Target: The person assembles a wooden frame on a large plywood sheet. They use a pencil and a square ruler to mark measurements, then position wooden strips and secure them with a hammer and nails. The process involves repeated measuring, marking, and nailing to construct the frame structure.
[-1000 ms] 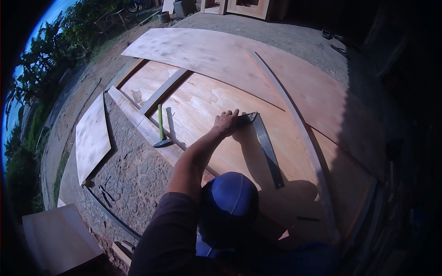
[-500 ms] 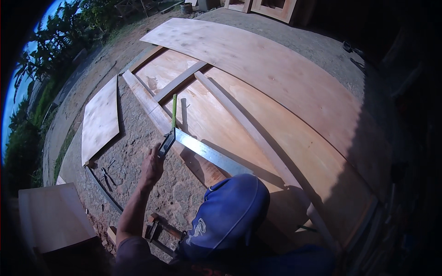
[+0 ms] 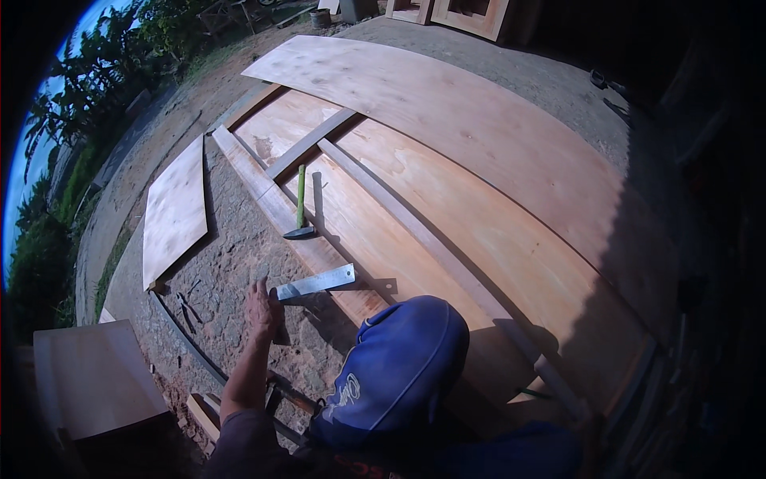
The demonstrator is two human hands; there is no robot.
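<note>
My left hand [image 3: 262, 310] is closed on a try square [image 3: 317, 282], its metal blade pointing right over the stony ground and the near rail [image 3: 287, 219] of a wooden frame. The square's stock is mostly hidden by the hand. Beyond it, a hammer [image 3: 301, 199] with a green handle rests with its dark head on that rail. A long wooden strip [image 3: 423, 227] lies lengthwise over the frame's plywood panel [image 3: 511, 247]. At the strip's near end, deep shadow holds a dim shape that may be my right hand [image 3: 589, 421]; its fingers cannot be made out.
A long plywood sheet [image 3: 447, 96] lies along the far side. Left are a smaller plywood piece [image 3: 175, 207], pliers [image 3: 188, 311], a dark curved strip [image 3: 185, 339] and a brown panel [image 3: 96, 383]. My blue-clad knee [image 3: 407, 351] rises beside the near rail.
My left hand has drawn the square nearer and turned it, away from the hammer. The long strip's far end has shifted left and nearer. The hammer stays by the rail.
</note>
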